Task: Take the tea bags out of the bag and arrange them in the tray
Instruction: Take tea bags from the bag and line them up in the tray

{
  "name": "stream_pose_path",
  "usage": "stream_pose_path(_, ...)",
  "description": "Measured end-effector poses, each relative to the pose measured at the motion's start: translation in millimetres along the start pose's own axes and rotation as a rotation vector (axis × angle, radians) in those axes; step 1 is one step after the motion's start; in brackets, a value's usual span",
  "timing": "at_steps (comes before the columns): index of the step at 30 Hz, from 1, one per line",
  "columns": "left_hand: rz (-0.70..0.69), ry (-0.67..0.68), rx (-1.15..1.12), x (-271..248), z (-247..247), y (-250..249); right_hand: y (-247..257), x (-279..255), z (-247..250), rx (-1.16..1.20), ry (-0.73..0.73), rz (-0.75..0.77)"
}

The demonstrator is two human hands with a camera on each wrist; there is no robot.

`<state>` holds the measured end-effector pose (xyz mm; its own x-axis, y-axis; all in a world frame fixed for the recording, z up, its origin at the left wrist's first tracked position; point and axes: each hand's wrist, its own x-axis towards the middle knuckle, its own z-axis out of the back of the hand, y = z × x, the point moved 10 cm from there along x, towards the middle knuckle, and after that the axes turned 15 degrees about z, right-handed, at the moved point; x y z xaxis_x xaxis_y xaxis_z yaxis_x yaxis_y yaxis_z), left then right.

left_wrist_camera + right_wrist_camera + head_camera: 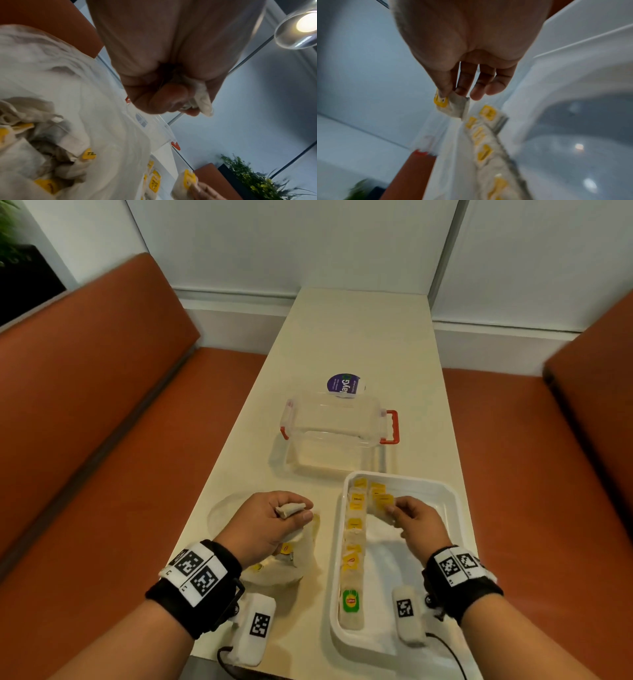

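— Starting at the bottom of the head view: the white tray (459, 501) sits lower right, and a column of tea bags (352, 563) runs along its left wall, yellow tags up, with a green-tagged bag (351, 601) nearest the bottom edge.

— And the right hand (416, 523)?

— Over the upper part of the tray, thumb and fingertips pinched on a yellow-tagged tea bag (383, 505), just beside the top of that column. The right wrist view confirms it: thumb (444, 86) pressing the tag, the bag hanging below.

— Left side now.

— The left hand (267, 522) is centre-left, fingers curled tight round a crumpled whitish piece (290, 509), possibly the neck of the plastic bag (294, 563), though the wrist view is too blurred to settle it. The bag lies under that hand on the table (359, 344), more tagged tea bags inside it.

— Further up the frame?

— A clear plastic box with red handles (337, 426) stands past the tray, mid-frame, and a round purple sticker (343, 384) shows just above it. Orange benches (102, 392) flank the table left and right.
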<state>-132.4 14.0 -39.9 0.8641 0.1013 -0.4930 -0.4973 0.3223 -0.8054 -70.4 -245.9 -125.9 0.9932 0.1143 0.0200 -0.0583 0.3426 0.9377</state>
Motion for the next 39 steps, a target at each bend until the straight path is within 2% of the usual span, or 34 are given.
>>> stream_pose_path(4, 0.062, -0.017, 0.002, 3, 9, 14, -52, 14, 6, -0.14, 0.018, -0.124)
stream_pose_path(8, 0.066, -0.03, 0.058, 5, 17, 20, -77, 24, -12, -0.174, 0.082, -0.198)
stream_pose_path(12, 0.089, -0.029, 0.043, 6, 23, 28, -79, 32, -22, -0.224, 0.083, -0.202)
stream_pose_path(21, 0.129, -0.017, 0.03, 8, 26, 38, -70, 37, -9, -0.283, -0.085, -0.242)
stream_pose_path(30, 0.094, -0.001, -0.03, 12, 23, 40, -67, 38, -6, -0.308, -0.085, -0.267)
stream_pose_path(32, 0.126, 0.025, -0.108, 12, 22, 46, -62, 38, -2, -0.304, -0.111, -0.246)
stream_pose_path(35, 0.217, 0.138, -0.332, 9, 10, 57, -29, 35, -2, -0.272, -0.138, -0.116)
stream_pose_path(37, 0.257, 0.211, -0.45, 6, 1, 59, 8, 29, -15, -0.226, -0.089, 0.005)
stream_pose_path(39, 0.275, 0.249, -0.531, 4, -7, 57, 48, 19, -38, -0.142, 0.024, 0.112)
